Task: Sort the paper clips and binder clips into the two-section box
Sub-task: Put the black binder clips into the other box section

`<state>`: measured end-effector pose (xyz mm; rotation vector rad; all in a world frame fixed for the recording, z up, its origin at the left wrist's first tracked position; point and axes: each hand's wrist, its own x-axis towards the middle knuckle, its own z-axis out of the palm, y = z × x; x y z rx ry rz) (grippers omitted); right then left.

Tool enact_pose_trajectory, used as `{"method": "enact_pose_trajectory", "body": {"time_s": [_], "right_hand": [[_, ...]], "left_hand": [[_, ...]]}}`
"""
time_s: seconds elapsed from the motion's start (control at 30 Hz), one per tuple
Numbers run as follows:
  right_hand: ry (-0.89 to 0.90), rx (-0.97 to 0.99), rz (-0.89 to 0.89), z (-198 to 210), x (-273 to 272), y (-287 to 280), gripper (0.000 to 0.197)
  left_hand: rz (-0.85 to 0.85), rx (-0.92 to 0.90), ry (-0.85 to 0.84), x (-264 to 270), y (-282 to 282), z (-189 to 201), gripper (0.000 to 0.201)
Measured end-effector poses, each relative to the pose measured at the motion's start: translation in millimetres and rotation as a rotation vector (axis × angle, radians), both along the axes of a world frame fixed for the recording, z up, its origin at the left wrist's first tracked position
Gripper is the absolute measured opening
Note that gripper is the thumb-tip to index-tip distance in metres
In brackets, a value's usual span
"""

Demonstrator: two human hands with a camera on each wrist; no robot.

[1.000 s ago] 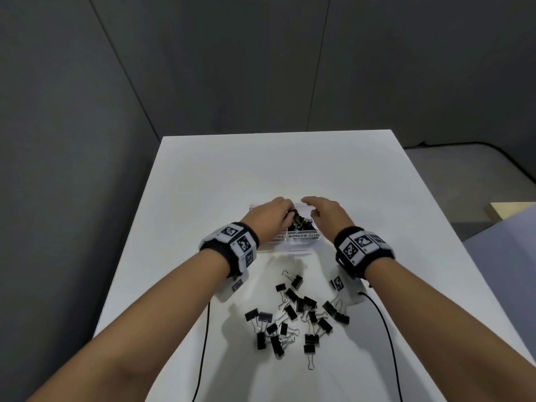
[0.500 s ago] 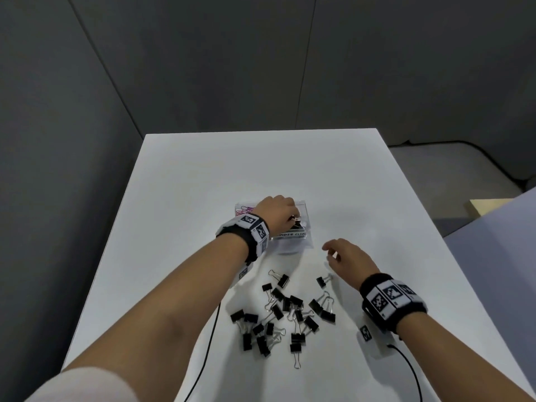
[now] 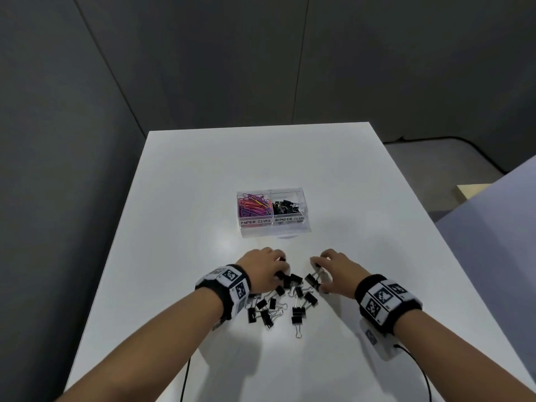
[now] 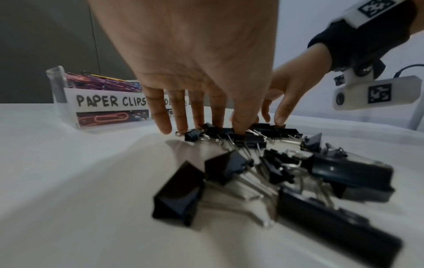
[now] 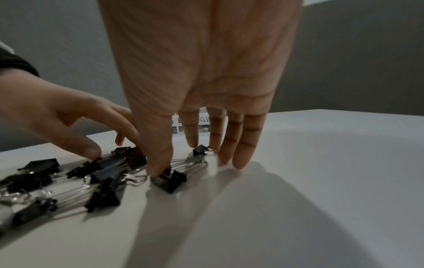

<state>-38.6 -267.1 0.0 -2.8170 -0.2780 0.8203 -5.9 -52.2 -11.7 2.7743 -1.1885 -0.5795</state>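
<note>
From my remote station, the table (image 3: 362, 198) looked like smooth white laminate with a soft sheen. The two-section box (image 3: 272, 226) was clear glossy plastic, with white paper labels (image 4: 110, 101) hand-lettered in black. The paper clips (image 3: 253, 205) wore shiny coloured coating. The binder clips (image 3: 298, 311) had black painted bodies, semi-gloss, and bright bare wire handles. The wristbands (image 3: 374, 288) seemed matt black cloth carrying matt white plastic marker plates.

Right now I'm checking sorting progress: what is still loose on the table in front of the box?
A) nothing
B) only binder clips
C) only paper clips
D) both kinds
B: the loose pile under both hands is all black binder clips; the coloured paper clips lie in the box.
</note>
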Motion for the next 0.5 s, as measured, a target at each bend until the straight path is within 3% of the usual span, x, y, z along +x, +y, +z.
{"method": "enact_pose_trajectory", "body": {"time_s": [0.1, 0.27, 0.5], "right_hand": [[0.014, 0.066, -0.082, -4, 1, 8, 0.048], [0.054, 0.101, -0.136, -5, 11, 20, 0.049], [0.095, 0.133, -0.174, -4, 21, 24, 0.051]], "left_hand": [[0.077, 0.015, 0.053, -4, 5, -1, 0.035], [0.179, -0.046, 0.106, -4, 7, -5, 0.039], [0.15, -0.02, 0.11, -3, 9, -8, 0.042]]}}
